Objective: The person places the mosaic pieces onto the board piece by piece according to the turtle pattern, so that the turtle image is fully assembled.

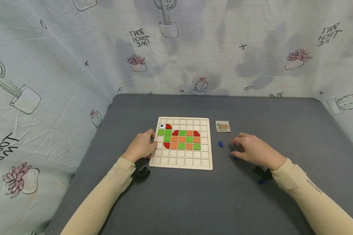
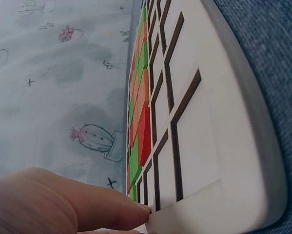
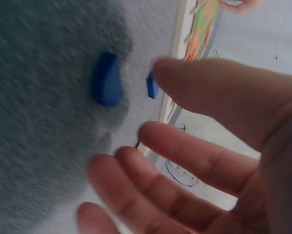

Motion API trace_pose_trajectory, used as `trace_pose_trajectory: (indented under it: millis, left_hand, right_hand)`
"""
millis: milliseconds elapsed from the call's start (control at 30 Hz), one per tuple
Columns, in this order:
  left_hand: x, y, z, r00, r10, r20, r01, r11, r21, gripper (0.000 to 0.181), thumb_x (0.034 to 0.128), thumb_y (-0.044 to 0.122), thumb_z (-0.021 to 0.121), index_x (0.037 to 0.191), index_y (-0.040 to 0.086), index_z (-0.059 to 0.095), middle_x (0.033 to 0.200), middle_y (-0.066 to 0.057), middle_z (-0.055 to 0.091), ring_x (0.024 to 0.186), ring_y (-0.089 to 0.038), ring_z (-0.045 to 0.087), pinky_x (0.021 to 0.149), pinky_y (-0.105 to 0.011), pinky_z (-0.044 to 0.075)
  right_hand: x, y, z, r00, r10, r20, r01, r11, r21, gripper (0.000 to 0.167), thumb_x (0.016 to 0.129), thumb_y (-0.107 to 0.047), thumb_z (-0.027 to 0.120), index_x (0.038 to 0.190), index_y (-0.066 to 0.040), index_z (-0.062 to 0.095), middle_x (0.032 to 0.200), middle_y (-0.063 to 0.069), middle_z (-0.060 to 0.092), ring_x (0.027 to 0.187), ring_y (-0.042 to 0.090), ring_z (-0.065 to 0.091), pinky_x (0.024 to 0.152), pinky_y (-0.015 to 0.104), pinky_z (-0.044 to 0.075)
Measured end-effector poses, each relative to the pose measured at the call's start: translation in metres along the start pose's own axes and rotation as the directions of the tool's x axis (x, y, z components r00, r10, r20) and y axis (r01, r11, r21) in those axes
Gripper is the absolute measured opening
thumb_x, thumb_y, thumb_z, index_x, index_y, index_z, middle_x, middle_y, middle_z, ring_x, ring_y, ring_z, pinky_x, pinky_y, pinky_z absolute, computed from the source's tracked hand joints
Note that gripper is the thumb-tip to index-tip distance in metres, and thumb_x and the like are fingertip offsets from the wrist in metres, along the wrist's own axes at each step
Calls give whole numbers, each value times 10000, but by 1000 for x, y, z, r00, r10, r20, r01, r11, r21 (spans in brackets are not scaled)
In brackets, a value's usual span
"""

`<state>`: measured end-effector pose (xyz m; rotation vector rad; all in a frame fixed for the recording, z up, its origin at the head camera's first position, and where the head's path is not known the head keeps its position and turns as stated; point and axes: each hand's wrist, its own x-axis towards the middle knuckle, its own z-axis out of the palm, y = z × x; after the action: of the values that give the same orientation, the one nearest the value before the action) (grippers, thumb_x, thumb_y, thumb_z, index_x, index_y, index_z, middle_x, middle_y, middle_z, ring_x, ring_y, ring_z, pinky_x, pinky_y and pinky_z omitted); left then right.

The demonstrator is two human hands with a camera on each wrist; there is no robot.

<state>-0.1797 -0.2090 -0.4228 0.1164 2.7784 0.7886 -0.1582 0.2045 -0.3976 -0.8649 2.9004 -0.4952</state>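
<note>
A square wooden grid board (image 1: 180, 161) lies on the table with red, green and orange tiles (image 1: 181, 139) and a round eye tile (image 1: 162, 126) in its cells. My left hand (image 1: 142, 145) grips the board's left edge; in the left wrist view its thumb (image 2: 111, 207) presses on the rim. Right of the board, my right hand (image 1: 254, 150) hovers low over the cloth, fingers apart and slightly bent, holding nothing. A blue rounded tile (image 3: 107, 80) lies just beyond its fingertips in the right wrist view. Another blue tile (image 1: 221, 144) sits between board and hand.
A small picture card (image 1: 223, 126) lies by the board's upper right corner. One more blue tile (image 1: 262, 181) is below the right wrist, partly hidden by the dark wrist strap. The grey table (image 1: 179, 202) meets a printed curtain (image 1: 211, 49) at its back and left.
</note>
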Motion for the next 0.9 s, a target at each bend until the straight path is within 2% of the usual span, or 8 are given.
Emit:
trace_pose_trajectory:
  millis: [200, 500, 733, 900]
  left_hand:
    - [0, 0, 0, 1000, 5, -8, -5, 1000, 2, 308, 1035, 175, 586, 1292, 10, 551, 658, -74, 609, 461, -167, 600, 457, -301, 459]
    - [1, -2, 2, 1000, 15, -1, -15, 1000, -1, 271, 1034, 163, 561, 1259, 14, 544, 626, -60, 609, 455, -163, 595, 454, -302, 446]
    - [1, -2, 2, 1000, 8, -5, -8, 1000, -3, 275, 1029, 162, 567, 1262, 17, 544, 629, -58, 612, 456, -158, 599, 452, -294, 445]
    - [1, -2, 1, 1000, 12, -6, -12, 1000, -4, 269, 1030, 159, 571, 1254, 13, 545, 621, -56, 609, 454, -155, 592, 448, -291, 439]
  right_hand:
    - [-8, 1, 9, 1000, -9, 19, 10, 999, -35, 269, 810, -145, 882, 1040, -86, 756, 918, -9, 607, 729, 65, 505, 645, 302, 478]
    - [-11, 2, 12, 999, -39, -17, 39, 999, -31, 222, 806, 52, 805, 948, -105, 739, 929, 4, 637, 783, 118, 601, 673, 352, 532]
    - [-9, 3, 12, 997, -69, -36, 68, 998, -10, 231, 804, 80, 781, 896, -123, 722, 878, -12, 626, 749, 89, 553, 665, 338, 502]
    - [2, 2, 12, 995, -87, -49, 89, 996, 26, 218, 807, 82, 742, 887, -121, 722, 848, -14, 621, 731, 76, 512, 661, 314, 467]
